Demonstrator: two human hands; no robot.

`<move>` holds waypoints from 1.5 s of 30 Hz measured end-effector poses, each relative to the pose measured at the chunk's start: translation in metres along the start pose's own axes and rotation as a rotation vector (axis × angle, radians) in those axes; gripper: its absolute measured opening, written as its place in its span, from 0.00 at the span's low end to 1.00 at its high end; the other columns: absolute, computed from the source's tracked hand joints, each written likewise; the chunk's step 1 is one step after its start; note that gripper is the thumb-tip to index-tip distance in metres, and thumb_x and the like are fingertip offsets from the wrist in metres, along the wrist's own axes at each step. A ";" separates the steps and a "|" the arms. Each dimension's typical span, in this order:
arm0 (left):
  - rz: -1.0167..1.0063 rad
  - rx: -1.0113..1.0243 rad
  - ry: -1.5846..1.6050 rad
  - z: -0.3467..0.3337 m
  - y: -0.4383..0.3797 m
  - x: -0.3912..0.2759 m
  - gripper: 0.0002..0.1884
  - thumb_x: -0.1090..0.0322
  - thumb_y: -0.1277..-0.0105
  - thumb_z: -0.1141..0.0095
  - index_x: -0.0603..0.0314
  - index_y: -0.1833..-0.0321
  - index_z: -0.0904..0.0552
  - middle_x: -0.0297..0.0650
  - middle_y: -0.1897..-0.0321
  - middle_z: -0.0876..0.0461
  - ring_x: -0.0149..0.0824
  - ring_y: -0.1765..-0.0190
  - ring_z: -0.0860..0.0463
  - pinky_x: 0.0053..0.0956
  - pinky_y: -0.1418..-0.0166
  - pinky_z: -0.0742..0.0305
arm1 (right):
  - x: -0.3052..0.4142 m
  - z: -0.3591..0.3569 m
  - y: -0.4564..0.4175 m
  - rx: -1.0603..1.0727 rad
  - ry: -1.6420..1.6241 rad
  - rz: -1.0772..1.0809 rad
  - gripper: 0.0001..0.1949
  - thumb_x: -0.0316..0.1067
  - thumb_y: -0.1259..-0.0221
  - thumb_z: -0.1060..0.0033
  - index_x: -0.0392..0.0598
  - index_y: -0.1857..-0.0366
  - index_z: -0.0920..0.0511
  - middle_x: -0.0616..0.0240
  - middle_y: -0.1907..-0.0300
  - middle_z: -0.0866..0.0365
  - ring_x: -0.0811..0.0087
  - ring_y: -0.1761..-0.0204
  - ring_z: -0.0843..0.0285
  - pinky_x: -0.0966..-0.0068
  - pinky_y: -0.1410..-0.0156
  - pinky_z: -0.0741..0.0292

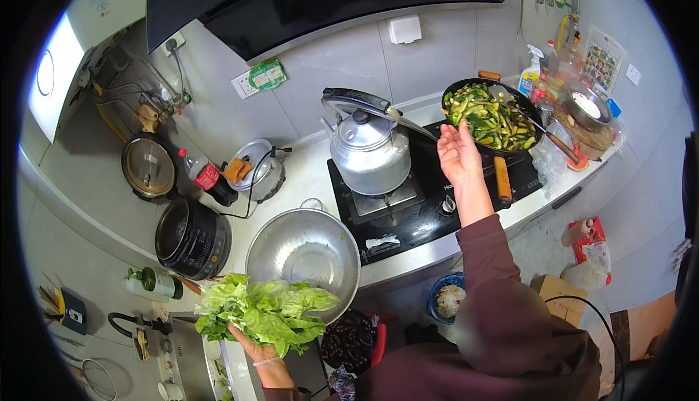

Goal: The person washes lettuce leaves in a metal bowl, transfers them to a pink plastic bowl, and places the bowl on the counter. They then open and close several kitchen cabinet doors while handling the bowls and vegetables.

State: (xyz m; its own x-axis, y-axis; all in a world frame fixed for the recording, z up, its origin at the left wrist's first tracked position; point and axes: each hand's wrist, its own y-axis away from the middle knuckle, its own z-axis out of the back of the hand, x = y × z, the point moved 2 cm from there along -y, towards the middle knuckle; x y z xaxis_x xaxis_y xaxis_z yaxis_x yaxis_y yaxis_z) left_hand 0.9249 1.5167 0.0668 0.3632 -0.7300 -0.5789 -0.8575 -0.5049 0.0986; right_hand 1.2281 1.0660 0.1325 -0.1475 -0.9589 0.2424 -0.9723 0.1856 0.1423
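Observation:
My left hand [252, 346] holds a bunch of lettuce leaves [267, 308] over the near rim of a perforated metal colander [303, 248], which shows a few green bits inside. My right hand [457, 152] is raised beside the left edge of a wok [445, 95], palm up with fingers partly curled, and nothing plain shows in it. Sliced green vegetables [491, 117] fill the wok, with a wooden-handled spatula [562, 147] resting in it. An aluminium kettle [370, 152] stands on the left burner; a metal utensil [418, 128] shows between it and my right hand.
A black cooker [191, 237], a cola bottle [207, 176] and a lidded pot [267, 180] stand left of the kettle. The sink [191, 357] lies at lower left. Bottles, a metal bowl [587, 107] and a chopping board [584, 133] are right of the wok. A range hood [355, 7] overhangs the hob.

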 end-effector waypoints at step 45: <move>-0.577 -0.191 0.287 0.024 0.103 -0.114 0.28 0.50 0.44 0.40 0.62 0.46 0.27 0.42 0.55 0.20 0.39 0.54 0.19 0.36 0.48 0.23 | -0.247 0.176 0.157 0.028 1.047 -1.081 0.10 0.23 0.57 0.52 0.38 0.67 0.29 0.57 0.72 0.24 0.68 0.81 0.25 0.82 0.77 0.21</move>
State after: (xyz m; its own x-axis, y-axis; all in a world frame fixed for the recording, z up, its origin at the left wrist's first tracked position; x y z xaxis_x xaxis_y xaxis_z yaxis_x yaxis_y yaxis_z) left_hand 0.7866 1.5591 0.1235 0.8491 -0.3990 -0.3461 -0.4269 -0.9043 -0.0048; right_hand 1.0801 1.2943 -0.0741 0.8034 -0.0423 0.5939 -0.5296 -0.5068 0.6802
